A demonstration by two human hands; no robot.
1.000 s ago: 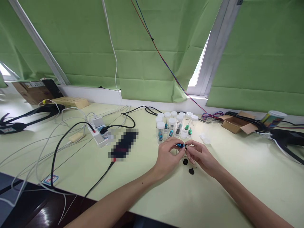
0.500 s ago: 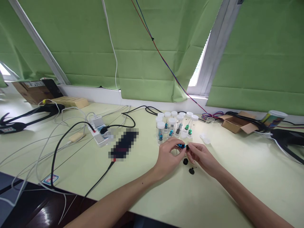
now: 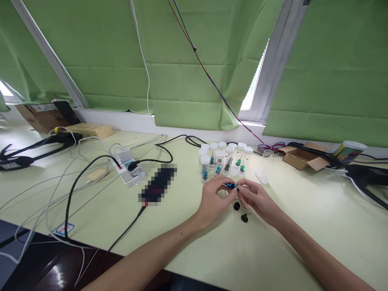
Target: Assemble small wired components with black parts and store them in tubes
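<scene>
My left hand (image 3: 216,199) pinches a small blue and black part (image 3: 230,185) between thumb and fingers. My right hand (image 3: 254,198) meets it from the right, its fingertips closed on a small black piece at the blue part's end; most of that piece is hidden by the fingers. Below the hands, a round black knob-like piece (image 3: 237,206) and a black disc with a stem (image 3: 244,218) lie on the table. Just behind my hands stand several clear tubes with white caps (image 3: 205,160), holding blue, green or dark parts on thin stems.
A dark, blurred-out device (image 3: 158,185) with a cable lies left of my hands, near a white power strip (image 3: 125,171). White lids (image 3: 262,177) lie behind my right hand. Farther right are an open cardboard box (image 3: 300,157) and a printed canister (image 3: 348,152). Black cables cross the back.
My right fingers have shifted and turned slightly around the black piece, which now shows less. My left hand has barely moved.
</scene>
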